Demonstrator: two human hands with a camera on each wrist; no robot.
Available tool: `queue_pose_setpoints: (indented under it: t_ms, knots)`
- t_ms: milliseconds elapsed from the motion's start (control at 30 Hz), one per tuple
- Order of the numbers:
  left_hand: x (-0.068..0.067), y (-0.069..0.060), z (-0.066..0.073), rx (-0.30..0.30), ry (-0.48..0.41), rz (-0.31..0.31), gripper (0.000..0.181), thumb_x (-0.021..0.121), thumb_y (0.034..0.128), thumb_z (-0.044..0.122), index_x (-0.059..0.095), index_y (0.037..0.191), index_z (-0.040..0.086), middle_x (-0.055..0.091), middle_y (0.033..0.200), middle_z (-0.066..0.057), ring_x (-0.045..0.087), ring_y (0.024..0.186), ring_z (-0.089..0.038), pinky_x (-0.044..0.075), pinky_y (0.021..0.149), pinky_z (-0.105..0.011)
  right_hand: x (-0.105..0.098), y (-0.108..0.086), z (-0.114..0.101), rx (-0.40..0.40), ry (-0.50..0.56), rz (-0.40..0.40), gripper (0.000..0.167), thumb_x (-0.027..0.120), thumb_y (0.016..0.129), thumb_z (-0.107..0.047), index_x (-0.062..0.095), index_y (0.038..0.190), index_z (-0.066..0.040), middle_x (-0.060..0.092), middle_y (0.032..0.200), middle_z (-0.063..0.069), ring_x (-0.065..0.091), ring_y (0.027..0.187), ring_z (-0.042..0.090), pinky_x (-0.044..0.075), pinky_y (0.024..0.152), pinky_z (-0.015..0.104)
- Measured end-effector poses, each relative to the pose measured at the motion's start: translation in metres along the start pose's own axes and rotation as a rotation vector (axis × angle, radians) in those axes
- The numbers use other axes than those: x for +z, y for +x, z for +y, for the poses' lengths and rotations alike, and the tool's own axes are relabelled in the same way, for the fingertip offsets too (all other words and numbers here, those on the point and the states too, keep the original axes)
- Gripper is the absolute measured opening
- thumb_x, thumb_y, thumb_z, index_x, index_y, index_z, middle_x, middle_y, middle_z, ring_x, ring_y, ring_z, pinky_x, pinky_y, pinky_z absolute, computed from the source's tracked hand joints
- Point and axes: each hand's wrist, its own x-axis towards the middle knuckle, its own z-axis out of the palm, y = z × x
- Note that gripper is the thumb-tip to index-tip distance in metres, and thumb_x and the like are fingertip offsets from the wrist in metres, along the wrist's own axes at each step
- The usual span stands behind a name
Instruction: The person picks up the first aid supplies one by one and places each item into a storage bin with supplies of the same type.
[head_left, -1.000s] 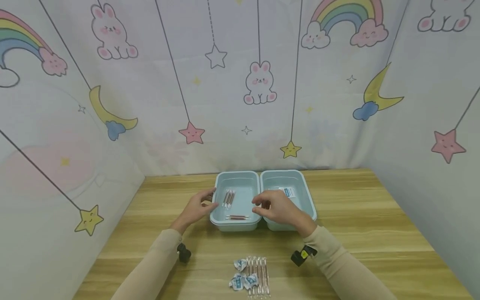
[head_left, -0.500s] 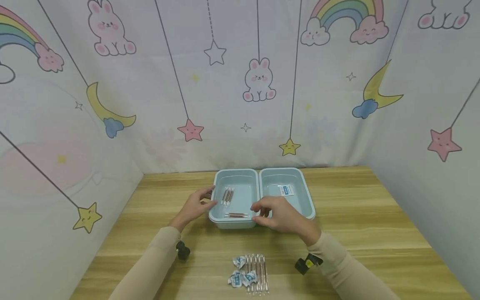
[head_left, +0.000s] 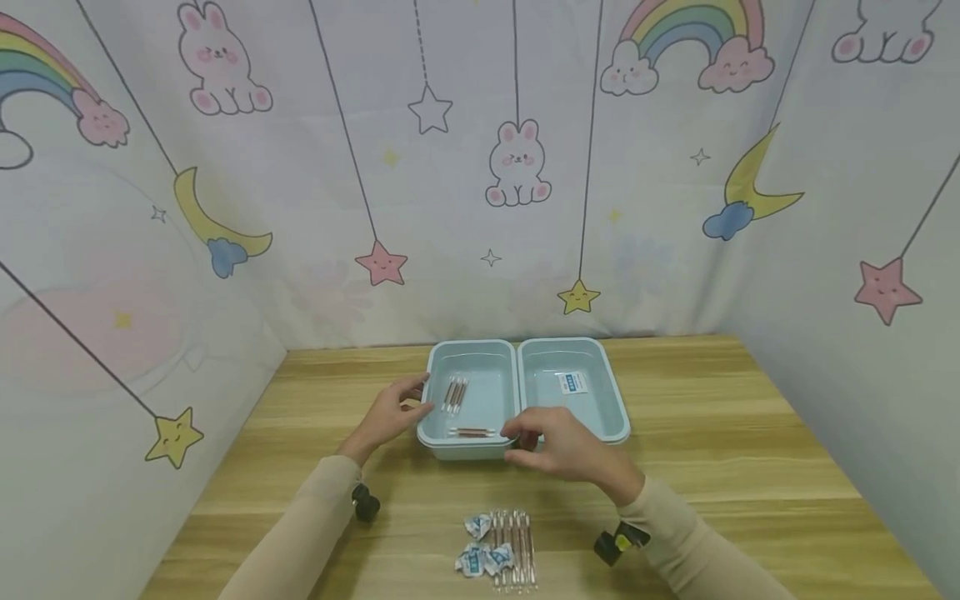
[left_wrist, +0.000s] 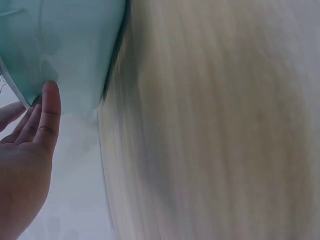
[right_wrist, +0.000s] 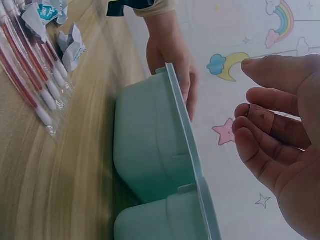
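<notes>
Two light-blue plastic bins stand side by side. Against the outer side of the left bin (head_left: 480,346) rests my left hand (head_left: 390,418), its thumb and fingers holding the rim from both sides. Several cotton swabs (head_left: 455,395) with brown tubes lie upright-wise in that bin, and more swabs (head_left: 472,432) lie crosswise near its front. My right hand (head_left: 566,447) hovers over the near corner where the bins meet. Its fingers are loosely bent with nothing between them, and a brown bandage (right_wrist: 262,118) wraps one finger. A flat white-and-blue sachet (head_left: 572,382) lies in the right bin (head_left: 611,392).
Nearer the front of the wooden table (head_left: 360,567), several wrapped brown swabs (head_left: 525,550) lie side by side. Crumpled white-and-blue wrappers (head_left: 472,560) sit at their left and partly on them. Patterned cloth walls (head_left: 450,217) enclose the table at the back and sides.
My right hand has moved down and nearer the front, away from the bins' inside, uncovering more of the right bin. The left hand has stayed at the left bin's rim.
</notes>
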Motion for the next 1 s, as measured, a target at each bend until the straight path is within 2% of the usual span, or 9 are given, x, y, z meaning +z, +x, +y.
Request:
queue_pose_setpoints:
  t_ms: [167,367,567,1000]
  knots:
    - [0.0,0.0,-0.001,0.013,0.005,0.005,0.059,0.068,0.091,0.013,0.044,0.143,-0.001,0.061,0.121,-0.019,0.06,0.108,-0.029,0.055,0.093,-0.044,0.004,-0.005,0.001,0.006,0.0,-0.007,0.023,0.076,0.085,-0.021,0.071,0.102,-0.007,0.07,0.087,-0.004,0.063,0.073,0.006,0.055,0.065,0.018]
    - [0.001,-0.002,0.0,0.012,-0.001,0.003,0.059,0.068,0.0915,0.013,0.044,0.143,-0.001,0.06,0.122,-0.021,0.06,0.108,-0.029,0.055,0.093,-0.043,0.01,-0.011,0.002,-0.008,-0.018,-0.005,0.021,0.077,0.084,-0.022,0.071,0.1,-0.011,0.07,0.086,-0.005,0.064,0.073,0.01,0.055,0.065,0.019]
    - [0.001,-0.003,-0.001,0.014,0.0,0.008,0.059,0.068,0.0912,0.012,0.044,0.143,-0.001,0.06,0.123,-0.021,0.06,0.108,-0.03,0.055,0.092,-0.044,0.016,-0.016,0.004,0.017,0.002,-0.011,0.022,0.079,0.082,-0.02,0.071,0.1,-0.011,0.069,0.086,-0.006,0.065,0.073,0.016,0.055,0.065,0.02]
    - [0.001,-0.002,-0.002,0.014,-0.006,0.003,0.059,0.068,0.0911,0.012,0.044,0.144,-0.001,0.059,0.123,-0.021,0.059,0.109,-0.03,0.055,0.093,-0.044,0.023,-0.025,0.005,-0.02,-0.039,-0.006,0.023,0.079,0.081,-0.02,0.072,0.1,-0.011,0.07,0.085,-0.001,0.062,0.074,0.01,0.053,0.068,0.019]
